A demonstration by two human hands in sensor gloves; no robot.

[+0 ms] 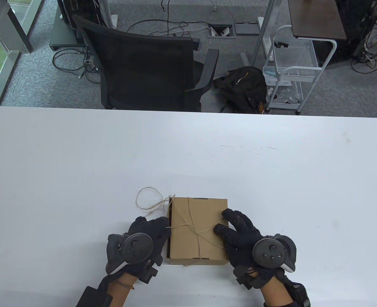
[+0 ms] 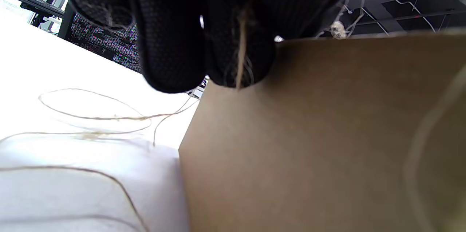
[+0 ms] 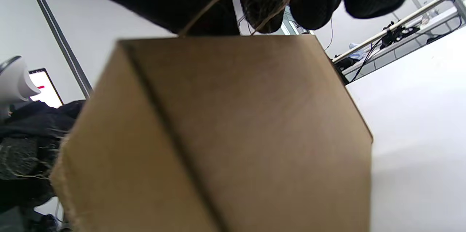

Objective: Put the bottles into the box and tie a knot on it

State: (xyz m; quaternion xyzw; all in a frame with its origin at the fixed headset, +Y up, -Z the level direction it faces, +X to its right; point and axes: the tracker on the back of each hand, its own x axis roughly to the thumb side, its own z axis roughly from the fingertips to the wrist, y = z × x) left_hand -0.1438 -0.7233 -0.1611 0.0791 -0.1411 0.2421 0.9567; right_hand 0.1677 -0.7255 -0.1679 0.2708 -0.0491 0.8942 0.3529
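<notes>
At the bottom centre of the table view, the closed brown cardboard box [image 1: 197, 231] is sitting on the white table [image 1: 79, 160], with no bottles showing, so they are presumably inside. The thin tan twine [image 1: 188, 225] is crossing over its lid. The black-gloved left hand [image 1: 145, 238] is lying against the box's left edge, its fingertips [image 2: 240, 57] pinching the twine there. The black-gloved right hand [image 1: 239, 232] is resting over the right edge; its fingers [image 1: 231, 217] are reaching onto the lid and catching a twine strand, as the right wrist view shows.

The knot seems to be in the making. To do it well, both hands should be pulling evenly outward, keeping the crossing centred on the lid and the box flat.

Further up and left, the loose twine loop [image 1: 148, 199] is trailing on the table; it should be kept from snagging.
</notes>
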